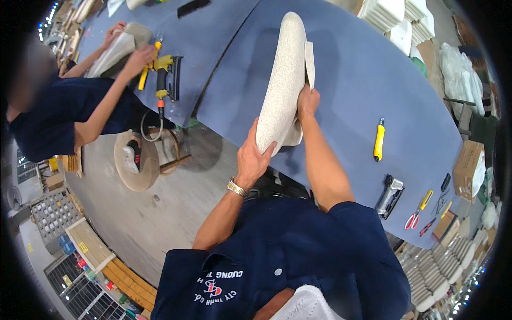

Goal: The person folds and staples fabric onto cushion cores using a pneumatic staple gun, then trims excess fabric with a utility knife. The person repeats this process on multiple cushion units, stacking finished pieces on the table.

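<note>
Head view: speckled beige cushion (282, 80) is tilted up on its edge over the blue desk (352, 138), near the front edge; can't tell if it touches down. Both hands on it: left hand (254, 157) clasps the near end, thumb on the fabric; right hand (308, 102) grips the right side by a loose flap (310, 65), fingers partly hidden. To the right on the desk: yellow cutter (379, 140), silver stapler (390, 196), scissors (418, 210). Yellow-black staple gun (164, 77) lies left, beside a co-worker (90, 109).
</note>
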`<state>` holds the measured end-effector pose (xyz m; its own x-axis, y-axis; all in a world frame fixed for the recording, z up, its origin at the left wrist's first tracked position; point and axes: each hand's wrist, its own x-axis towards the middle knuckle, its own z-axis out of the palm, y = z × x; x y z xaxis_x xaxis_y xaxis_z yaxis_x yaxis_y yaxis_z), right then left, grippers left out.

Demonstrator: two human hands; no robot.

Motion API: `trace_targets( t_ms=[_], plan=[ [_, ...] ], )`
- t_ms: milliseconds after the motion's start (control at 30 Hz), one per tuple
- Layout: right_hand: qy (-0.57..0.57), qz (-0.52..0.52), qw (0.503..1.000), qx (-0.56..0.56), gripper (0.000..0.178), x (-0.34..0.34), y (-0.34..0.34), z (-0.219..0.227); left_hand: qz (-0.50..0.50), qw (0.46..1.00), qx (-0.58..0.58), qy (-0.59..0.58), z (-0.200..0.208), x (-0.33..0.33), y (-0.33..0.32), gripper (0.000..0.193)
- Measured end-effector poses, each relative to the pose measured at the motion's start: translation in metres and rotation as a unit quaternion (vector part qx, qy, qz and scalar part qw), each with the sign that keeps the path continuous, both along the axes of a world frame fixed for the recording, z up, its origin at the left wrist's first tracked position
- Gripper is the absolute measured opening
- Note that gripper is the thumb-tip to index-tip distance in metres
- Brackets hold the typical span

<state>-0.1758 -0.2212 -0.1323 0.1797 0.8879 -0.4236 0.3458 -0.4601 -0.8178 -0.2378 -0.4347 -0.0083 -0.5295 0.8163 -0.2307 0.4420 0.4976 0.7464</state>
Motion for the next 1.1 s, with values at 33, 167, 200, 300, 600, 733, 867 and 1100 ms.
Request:
trace_targets(
  t_ms=[33,167,200,300,600,733,867,1100],
  plan=[
    [0.046,-0.006,0.998,-0.030,0.052,0.006,-0.006,0.007,0.000,1.000,0.008,0.005,0.003,-0.001,-0.007,0.082],
    [0.095,0.025,0.989,-0.115,0.057,0.049,-0.045,-0.027,-0.059,0.998,0.015,-0.021,0.016,-0.021,-0.059,0.079],
    [0.170,-0.008,0.972,-0.162,0.062,0.052,-0.053,-0.030,-0.079,0.997,0.012,-0.002,0.016,-0.022,-0.067,0.081],
    [0.424,-0.051,0.882,-0.200,0.059,0.063,-0.016,-0.092,-0.139,0.989,-0.026,0.047,0.028,-0.033,-0.072,0.089],
    [0.027,-0.008,0.996,-0.081,0.052,0.015,0.074,-0.020,-0.199,0.975,-0.087,0.037,0.046,-0.010,0.093,0.104],
    [-0.067,0.013,0.997,-0.034,0.049,0.007,0.064,-0.001,-0.229,0.972,0.051,0.025,-0.002,-0.039,0.188,0.100],
    [-0.091,0.002,0.995,-0.037,0.048,0.002,0.063,0.000,-0.286,0.941,0.158,-0.084,-0.022,-0.062,0.300,0.054],
    [-0.095,-0.024,0.995,-0.027,0.053,0.015,0.063,-0.027,-0.409,0.869,-0.161,-0.225,-0.015,-0.041,0.383,0.067]
  ],
)
